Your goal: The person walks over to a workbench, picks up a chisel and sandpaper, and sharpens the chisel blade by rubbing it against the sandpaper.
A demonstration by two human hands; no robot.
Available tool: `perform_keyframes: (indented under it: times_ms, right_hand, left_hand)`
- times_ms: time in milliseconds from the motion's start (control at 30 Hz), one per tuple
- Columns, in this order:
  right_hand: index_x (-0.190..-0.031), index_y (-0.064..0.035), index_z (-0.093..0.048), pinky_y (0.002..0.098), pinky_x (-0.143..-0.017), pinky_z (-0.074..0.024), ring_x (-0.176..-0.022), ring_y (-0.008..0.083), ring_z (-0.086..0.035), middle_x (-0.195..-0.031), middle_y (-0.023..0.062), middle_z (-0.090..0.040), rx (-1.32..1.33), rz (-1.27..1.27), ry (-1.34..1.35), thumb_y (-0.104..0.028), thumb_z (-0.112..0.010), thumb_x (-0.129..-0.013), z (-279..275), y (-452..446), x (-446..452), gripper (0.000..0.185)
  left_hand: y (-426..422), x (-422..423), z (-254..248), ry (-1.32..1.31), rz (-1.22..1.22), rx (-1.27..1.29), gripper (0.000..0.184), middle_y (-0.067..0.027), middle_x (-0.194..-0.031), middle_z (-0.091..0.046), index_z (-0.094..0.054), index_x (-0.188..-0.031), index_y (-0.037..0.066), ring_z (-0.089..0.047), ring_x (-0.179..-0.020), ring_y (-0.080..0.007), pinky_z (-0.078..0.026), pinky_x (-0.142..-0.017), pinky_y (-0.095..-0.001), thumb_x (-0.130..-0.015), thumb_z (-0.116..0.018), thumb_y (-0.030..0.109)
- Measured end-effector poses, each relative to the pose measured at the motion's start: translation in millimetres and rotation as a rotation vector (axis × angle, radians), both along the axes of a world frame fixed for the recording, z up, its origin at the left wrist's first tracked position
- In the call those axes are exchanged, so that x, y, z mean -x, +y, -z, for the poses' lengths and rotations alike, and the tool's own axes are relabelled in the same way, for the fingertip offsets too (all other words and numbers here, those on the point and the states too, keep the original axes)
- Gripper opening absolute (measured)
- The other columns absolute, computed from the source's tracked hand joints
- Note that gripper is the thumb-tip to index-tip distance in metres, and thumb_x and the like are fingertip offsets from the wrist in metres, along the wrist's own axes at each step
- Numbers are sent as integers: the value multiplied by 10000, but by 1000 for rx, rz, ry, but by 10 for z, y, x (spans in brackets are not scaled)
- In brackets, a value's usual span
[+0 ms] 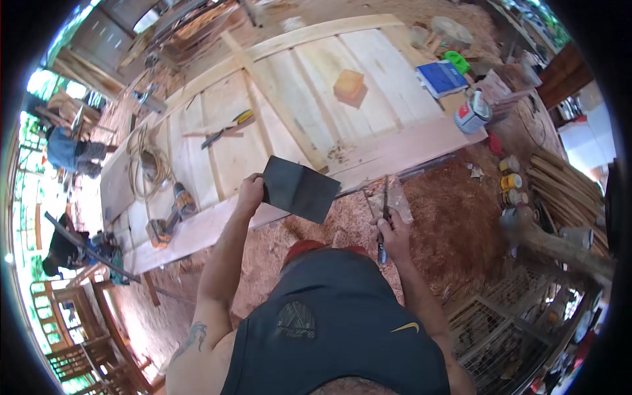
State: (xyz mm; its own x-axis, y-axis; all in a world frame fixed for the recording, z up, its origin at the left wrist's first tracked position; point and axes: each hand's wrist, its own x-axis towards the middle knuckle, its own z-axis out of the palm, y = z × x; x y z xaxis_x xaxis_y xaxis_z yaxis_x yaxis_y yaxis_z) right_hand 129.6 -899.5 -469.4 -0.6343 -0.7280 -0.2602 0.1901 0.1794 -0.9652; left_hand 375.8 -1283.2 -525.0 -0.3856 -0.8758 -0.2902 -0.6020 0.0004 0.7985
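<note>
A dark, creased rectangular sheet [301, 189] hangs by its left edge from my left hand [251, 191], over the near edge of a large wooden panel [375, 146]. To the right of the sheet, my right hand [395, 234] is wrapped round a slim knife-like tool [386, 197], whose long thin part points away from me and whose lower end shows below the fingers. On the panel beyond the sheet lie a yellow and black tool [243, 117] and an orange-tan block [349, 84].
A cordless drill [182, 201] and coiled hose [135, 164] rest at the panel's left; a blue book [441, 78] and paint can [473, 114] are at its right. Small jars [510, 182] and wood strips [566, 191] lie farther right. Two people [62, 150] are at far left.
</note>
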Motion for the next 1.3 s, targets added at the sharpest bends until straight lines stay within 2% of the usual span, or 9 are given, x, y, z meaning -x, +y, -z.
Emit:
perform_keyframes:
  times_ms: [133,233,267,400,600,700,900,1100,1300]
  right_hand:
    - [-1421,-33,-612,284,-701,-544,-731,107,-649,-950,60,-735,-85,-157,165,-102,-632,-1001,55,-228,-163,426]
    - [-1468,-76,-601,285,-725,-541,-751,101,-632,-944,54,-726,-69,-256,351,-120,-666,-986,194,-432,-257,488]
    - [-1501,-111,-590,300,-728,-548,-756,122,-631,-929,62,-712,-169,-316,194,-129,-656,-994,180,-473,-265,511]
    - [-1590,-147,-509,341,-745,-563,-770,182,-637,-902,90,-699,-193,-347,-178,-154,-612,-1015,122,-670,-343,584]
    - [-1578,-130,-516,410,-823,-577,-848,287,-719,-1009,173,-740,-236,-392,362,-139,-594,-1006,107,-890,-457,577]
    - [-1559,-151,-536,463,-857,-583,-933,374,-732,-1108,215,-734,77,-272,785,-129,-611,-981,436,-1013,-498,583]
    - [-1540,-195,-552,509,-767,-585,-891,390,-718,-1035,190,-727,-141,-340,916,-129,-640,-945,615,-1223,-530,605]
    - [-1518,-196,-588,510,-729,-590,-851,388,-718,-1003,186,-725,-200,-377,992,-142,-641,-933,664,-1310,-547,590]
    - [-1485,-170,-624,506,-689,-594,-805,398,-729,-1013,191,-751,-90,-364,1024,-170,-658,-921,696,-1310,-478,565]
  left_hand:
    - [11,-300,-25,-215,-30,297,345,-238,-1020,-736,-736,-1220,39,-698,-951,-431,-547,-907,-523,-983,-545,201]
    - [125,-244,-144,-287,-132,710,403,-242,-1266,-666,-668,-1336,69,-626,-1169,-438,-488,-1034,-519,-982,-625,255]
    - [155,-231,-242,-328,-87,704,493,-231,-1416,-575,-606,-1413,97,-545,-1300,-421,-430,-1106,-519,-958,-681,268]
    - [553,-83,-346,-166,270,801,495,-226,-1437,-565,-599,-1423,101,-521,-1331,-435,-410,-1126,-557,-957,-678,252]
    - [1054,75,-179,-310,567,743,560,-230,-1657,-359,-535,-1525,158,-322,-1523,-466,-261,-1242,-627,-1001,-640,325]
    - [1061,46,-84,-325,569,765,574,-251,-1660,-354,-535,-1532,162,-320,-1526,-485,-251,-1243,-653,-1012,-612,393]
    - [1137,180,-212,-294,521,684,715,-293,-1636,-343,-530,-1541,173,-291,-1511,-539,-213,-1225,-708,-940,-684,530]
    - [1136,197,-169,-280,523,699,725,-302,-1620,-342,-538,-1539,211,-276,-1504,-551,-201,-1208,-739,-916,-706,541]
    - [1157,200,-142,-277,508,708,703,-301,-1622,-344,-559,-1528,208,-281,-1503,-550,-198,-1206,-744,-926,-699,543]
